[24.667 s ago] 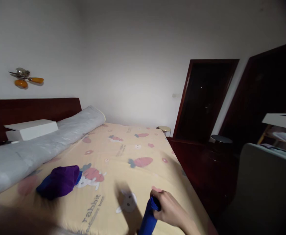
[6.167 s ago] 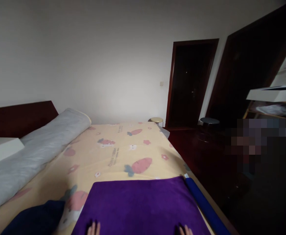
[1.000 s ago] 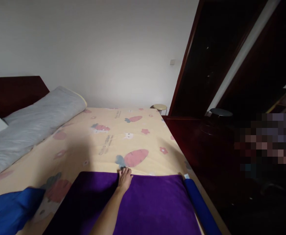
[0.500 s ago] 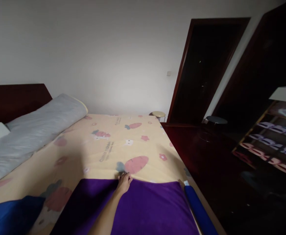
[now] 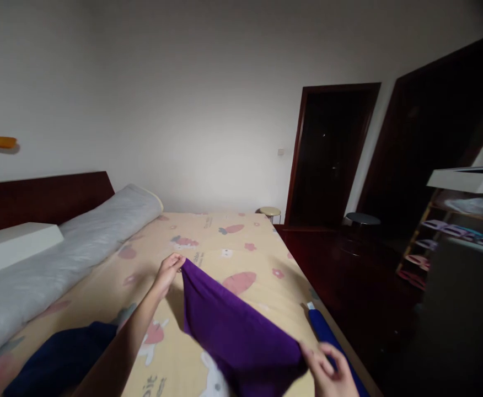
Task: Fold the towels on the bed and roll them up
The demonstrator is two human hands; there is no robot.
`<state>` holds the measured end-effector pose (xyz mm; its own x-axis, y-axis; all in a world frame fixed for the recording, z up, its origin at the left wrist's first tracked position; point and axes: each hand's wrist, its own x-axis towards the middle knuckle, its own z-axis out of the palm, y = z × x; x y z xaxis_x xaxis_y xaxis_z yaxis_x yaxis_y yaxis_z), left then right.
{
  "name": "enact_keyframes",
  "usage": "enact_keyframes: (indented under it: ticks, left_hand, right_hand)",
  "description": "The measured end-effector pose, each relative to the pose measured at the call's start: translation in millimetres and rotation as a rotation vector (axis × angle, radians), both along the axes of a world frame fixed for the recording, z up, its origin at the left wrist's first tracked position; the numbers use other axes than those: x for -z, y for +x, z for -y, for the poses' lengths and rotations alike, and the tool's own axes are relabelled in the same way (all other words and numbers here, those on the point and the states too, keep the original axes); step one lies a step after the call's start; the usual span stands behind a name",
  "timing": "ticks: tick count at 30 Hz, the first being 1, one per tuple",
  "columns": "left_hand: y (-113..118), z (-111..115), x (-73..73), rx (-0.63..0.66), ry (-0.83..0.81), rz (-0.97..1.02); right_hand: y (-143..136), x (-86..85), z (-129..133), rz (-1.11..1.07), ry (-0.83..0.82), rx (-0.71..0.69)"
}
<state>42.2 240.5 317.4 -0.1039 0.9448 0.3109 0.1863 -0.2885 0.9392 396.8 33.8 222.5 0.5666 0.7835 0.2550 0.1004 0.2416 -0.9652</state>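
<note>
A purple cloth [image 5: 237, 331] hangs stretched between my two hands, raised over the bed. My left hand [image 5: 170, 271] pinches its upper left corner. At its right corner, near the bottom right of the view, my right hand [image 5: 330, 370] grips the edge between thumb and fingers. The cloth's lower part runs out of the frame. A rolled blue item [image 5: 332, 344] with a white tag lies along the bed's right edge, partly behind my right hand. Dark blue fabric [image 5: 63, 355] lies at the lower left, beyond my left forearm.
The bed [image 5: 212, 242] has a patterned yellow sheet. A grey rolled quilt [image 5: 88, 248] and a white box [image 5: 18, 245] are at the left. Two stools [image 5: 270, 211] [image 5: 362, 219] stand beyond the bed. A shoe rack [image 5: 431, 220] is at the right.
The purple cloth lay flat with one hand on its far edge; now it is lifted and held by both hands. My right hand has come into view, and the camera has tilted up.
</note>
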Motion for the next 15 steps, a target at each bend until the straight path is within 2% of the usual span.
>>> enact_keyframes:
  ticks: [3, 6, 8, 12, 15]
  left_hand:
    - [-20.4, 34.9, -31.5, -0.022, -0.008, 0.08]
    - [-34.7, 66.5, -54.7, -0.051, -0.016, 0.138]
    - [-42.4, 86.4, -67.9, -0.074, -0.013, 0.171]
    - [-54.2, 121.4, -92.7, -0.095, 0.006, 0.209]
    - [-60.2, 139.7, -110.7, -0.094, 0.038, 0.215]
  right_hand:
    - [19.0, -54.1, -21.6, -0.115, 0.023, 0.042]
    - [28.1, -108.9, -39.3, -0.029, 0.097, -0.1]
    - [32.0, -137.9, -46.8, 0.055, 0.138, -0.186]
    - [39.3, -175.2, -49.1, 0.179, 0.16, -0.363]
    - [42.2, -194.5, -41.8, 0.246, 0.182, -0.404]
